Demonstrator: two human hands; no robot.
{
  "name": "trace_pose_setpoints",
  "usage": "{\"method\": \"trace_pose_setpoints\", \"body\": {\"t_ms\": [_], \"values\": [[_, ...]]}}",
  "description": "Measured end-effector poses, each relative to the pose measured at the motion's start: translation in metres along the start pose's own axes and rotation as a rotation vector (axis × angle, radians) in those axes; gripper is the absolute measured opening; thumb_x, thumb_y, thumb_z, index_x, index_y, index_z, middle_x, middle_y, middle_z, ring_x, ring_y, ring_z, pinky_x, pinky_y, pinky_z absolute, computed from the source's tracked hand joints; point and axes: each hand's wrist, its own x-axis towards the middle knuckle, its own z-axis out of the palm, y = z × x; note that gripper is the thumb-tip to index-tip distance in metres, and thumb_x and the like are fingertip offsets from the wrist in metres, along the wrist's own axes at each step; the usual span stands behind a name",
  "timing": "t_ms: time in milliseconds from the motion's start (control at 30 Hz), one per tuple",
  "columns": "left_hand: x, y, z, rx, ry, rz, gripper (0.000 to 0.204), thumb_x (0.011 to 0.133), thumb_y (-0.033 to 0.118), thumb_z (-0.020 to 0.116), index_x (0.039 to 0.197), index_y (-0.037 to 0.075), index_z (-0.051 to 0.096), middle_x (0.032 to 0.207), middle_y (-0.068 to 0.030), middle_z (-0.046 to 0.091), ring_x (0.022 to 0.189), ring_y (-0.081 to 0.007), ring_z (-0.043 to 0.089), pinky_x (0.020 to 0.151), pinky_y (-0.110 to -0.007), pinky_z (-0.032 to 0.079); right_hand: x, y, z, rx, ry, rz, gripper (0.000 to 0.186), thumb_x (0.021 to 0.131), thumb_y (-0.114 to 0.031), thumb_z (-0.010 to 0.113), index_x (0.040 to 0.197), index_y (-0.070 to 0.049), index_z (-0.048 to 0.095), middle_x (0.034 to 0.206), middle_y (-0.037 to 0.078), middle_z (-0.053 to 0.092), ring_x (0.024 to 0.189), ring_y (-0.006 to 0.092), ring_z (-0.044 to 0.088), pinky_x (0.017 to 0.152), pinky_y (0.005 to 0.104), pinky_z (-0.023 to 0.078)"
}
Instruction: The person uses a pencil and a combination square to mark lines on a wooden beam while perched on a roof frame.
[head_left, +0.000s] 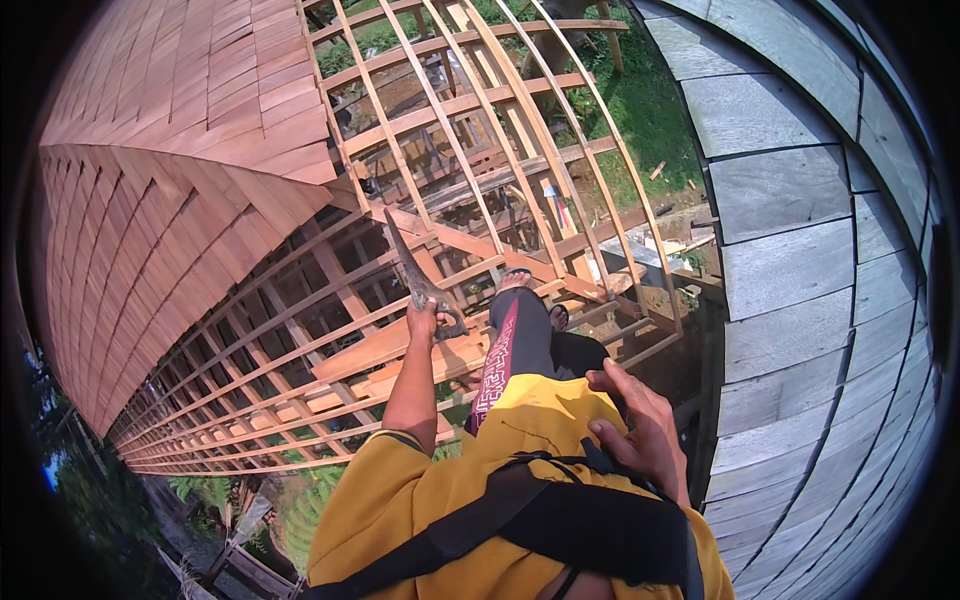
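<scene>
My left hand (428, 316) grips the handle of a hand saw (407, 255), whose long blade points up and away over the roof framing. My right hand (637, 425) hovers by the hem of my yellow shirt (560, 400) and dark strap (560, 525), fingers loosely curved and apart, with nothing visible in it. My sandalled feet (512, 281) are on the wooden battens below, near a diagonal beam (470, 240).
Red-brown shingle roofing (200, 80) rises at the left. An open lattice of battens (440, 120) spans ahead and lower left, with gaps showing grass (650, 110) and ground far below. Weathered grey shingles (785, 270) cover the right side.
</scene>
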Motion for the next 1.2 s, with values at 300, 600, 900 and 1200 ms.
{"method": "trace_pose_setpoints", "body": {"t_ms": [300, 600, 900, 1200], "values": [[0.226, -0.091, 0.015, -0.032, -0.003, 0.179, 0.029, 0.089, 0.011, 0.069, 0.114, 0.003, 0.056, 0.087, -0.0055, 0.065, 0.062, -0.0121, 0.059, 0.052, -0.027, 0.048, 0.009, 0.182, 0.086, 0.008, 0.005, 0.513, 0.062, 0.085, -0.008, 0.070, 0.142, -0.002, 0.047, 0.120, 0.018, 0.067, 0.111, 0.0285, 0.066, 0.095, 0.0371, 0.050], [0.377, -0.150, -0.016, 0.201, 0.266, 0.196, 0.053, 0.092, 0.050, 0.063, 0.121, 0.005, 0.068, 0.094, -0.0095, 0.070, 0.081, -0.0174, 0.063, 0.075, -0.034, 0.050, 0.117, 0.460, 0.153, -0.250, -0.068, 0.340, 0.054, 0.087, -0.006, 0.068, 0.138, 0.000, 0.050, 0.111, 0.017, 0.070, 0.100, 0.0258, 0.070, 0.083, 0.0365, 0.055], [0.442, -0.123, -0.023, 0.792, 0.443, 0.243, 0.075, 0.088, 0.067, 0.053, 0.120, 0.000, 0.065, 0.113, -0.0226, 0.068, 0.106, -0.0340, 0.064, 0.094, -0.041, 0.047, 0.227, 0.580, 0.210, -0.307, -0.360, 0.060, 0.062, 0.084, -0.014, 0.071, 0.141, -0.005, 0.048, 0.117, 0.020, 0.065, 0.103, 0.0329, 0.066, 0.089, 0.0405, 0.052], [0.425, -0.094, 0.019, 1.301, 0.447, 0.164, 0.086, 0.091, 0.074, 0.032, 0.122, 0.002, 0.067, 0.125, -0.0252, 0.063, 0.121, -0.0396, 0.059, 0.102, -0.049, 0.044, 0.189, 0.580, 0.186, -0.406, 0.130, 0.069, 0.063, 0.086, -0.009, 0.070, 0.143, -0.006, 0.046, 0.120, 0.019, 0.065, 0.099, 0.0326, 0.067, 0.084, 0.0416, 0.053]]}}
